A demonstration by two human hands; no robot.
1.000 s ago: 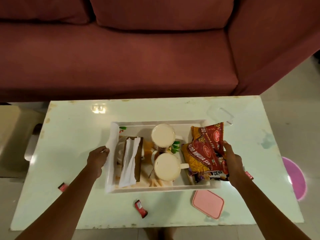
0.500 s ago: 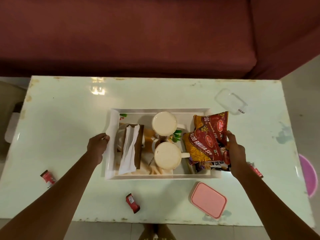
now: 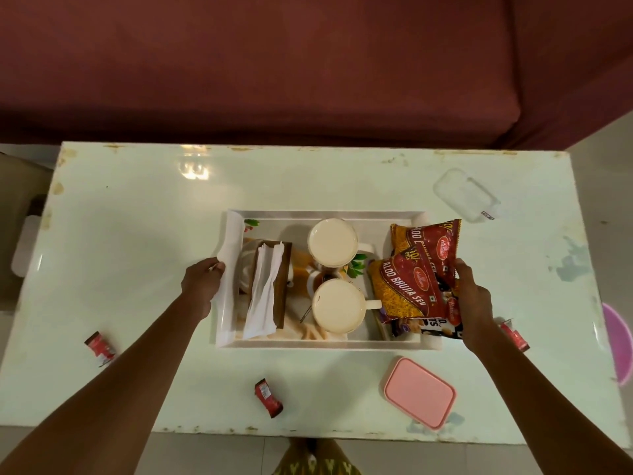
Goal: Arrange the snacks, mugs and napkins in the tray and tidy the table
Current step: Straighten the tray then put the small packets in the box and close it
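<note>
A white tray [image 3: 325, 344] sits mid-table. Inside it are a wooden napkin holder with white napkins [image 3: 265, 289] at the left, two cream mugs [image 3: 332, 242] [image 3: 337, 306] in the middle, and red snack packets [image 3: 409, 282] stacked at the right. My left hand [image 3: 202, 284] grips the tray's left rim. My right hand [image 3: 471, 303] holds the tray's right end, fingers against the snack packets. Small red wrappers lie on the table: one [image 3: 100, 347] at the left, one [image 3: 268, 397] at the front, one [image 3: 513, 334] beside my right wrist.
A pink lid [image 3: 419, 392] lies at the table's front right. A clear plastic container [image 3: 466, 194] rests at the back right. A maroon sofa [image 3: 308, 63] runs behind the table. A pink round object [image 3: 618, 344] is on the floor at the right.
The view has shifted closer and lower over the table. Both hands stay at the tray's two ends; the tray and its contents keep their places.
</note>
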